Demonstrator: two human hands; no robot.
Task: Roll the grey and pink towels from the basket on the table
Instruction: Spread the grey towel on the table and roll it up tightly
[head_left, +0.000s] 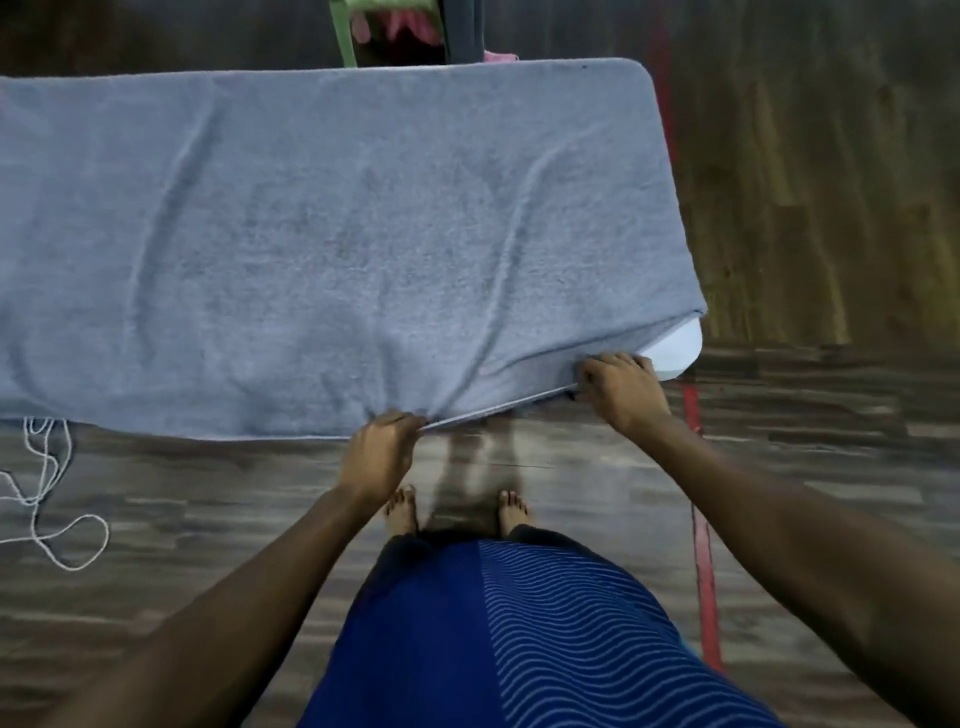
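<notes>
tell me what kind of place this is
Likely an indoor room, perhaps a home laundry spot: wood-pattern floor, a white table draped with a grey towel, and a green basket holding pink cloth beyond it.

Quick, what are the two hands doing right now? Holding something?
Left hand: closed, pinching the near edge of the grey towel.
Right hand: closed, gripping the same edge by the corner of the table.

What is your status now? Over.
Left hand, right hand grip grey towel near edge. Towel spread over table, unrolled. Nothing lying on towel.
</notes>
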